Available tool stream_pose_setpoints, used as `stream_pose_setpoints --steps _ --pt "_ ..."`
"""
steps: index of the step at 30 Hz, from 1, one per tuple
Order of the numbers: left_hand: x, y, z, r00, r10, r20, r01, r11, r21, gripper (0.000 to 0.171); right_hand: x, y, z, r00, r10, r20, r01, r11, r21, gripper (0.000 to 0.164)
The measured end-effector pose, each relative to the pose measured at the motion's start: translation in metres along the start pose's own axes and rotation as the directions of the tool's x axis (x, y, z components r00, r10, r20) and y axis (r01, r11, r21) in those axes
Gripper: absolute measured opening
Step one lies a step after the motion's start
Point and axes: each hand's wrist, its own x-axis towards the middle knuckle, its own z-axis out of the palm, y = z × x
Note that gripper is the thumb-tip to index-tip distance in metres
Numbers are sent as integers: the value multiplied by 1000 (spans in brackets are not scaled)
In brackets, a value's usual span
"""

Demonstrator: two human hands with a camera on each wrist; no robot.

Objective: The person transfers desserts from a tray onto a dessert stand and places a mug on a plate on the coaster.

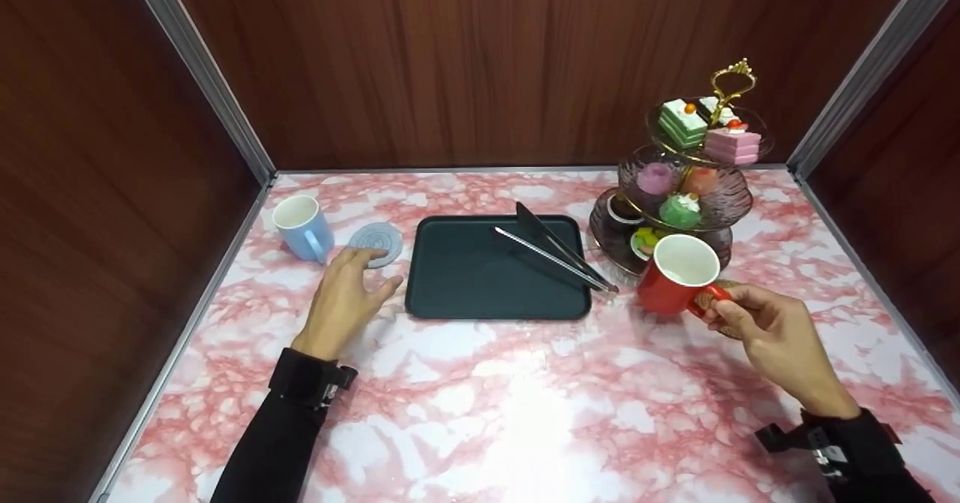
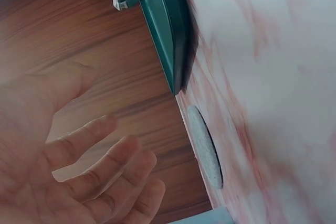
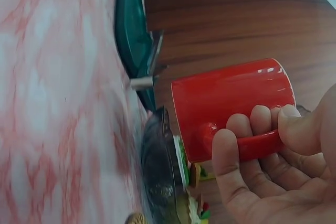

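Note:
My right hand (image 1: 776, 334) grips a red mug (image 1: 664, 290) by its handle, fingers curled through and around it. In the right wrist view the red mug (image 3: 231, 103) is off the table, with white showing inside it from the head view. Partly hidden behind that hand is a brown woven coaster (image 1: 729, 332). My left hand (image 1: 341, 304) hovers over the table, fingers loosely bent and thumb apart, holding nothing. Just beyond its fingertips lies a round grey coaster (image 1: 377, 242), also seen as a grey disc (image 2: 206, 148) in the left wrist view. A light blue mug (image 1: 304, 229) stands left of the grey coaster.
A dark green tray (image 1: 457, 285) lies mid-table, with metal tongs (image 1: 559, 259) across its right side, ends past the edge. Behind the red mug rises a three-tier glass stand (image 1: 739, 203) with several cakes. Wooden walls (image 1: 465, 67) enclose the marbled table (image 1: 450, 413).

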Motion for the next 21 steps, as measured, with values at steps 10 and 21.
stream_pose_setpoints --steps 10,21 --pt "1 -13 -2 1000 -20 0 20 1000 -17 52 -6 16 -23 999 -25 -37 20 990 -139 21" --pt "3 -32 -3 996 -78 31 80 996 -47 53 -14 12 -40 994 31 -102 -54 971 -232 21"
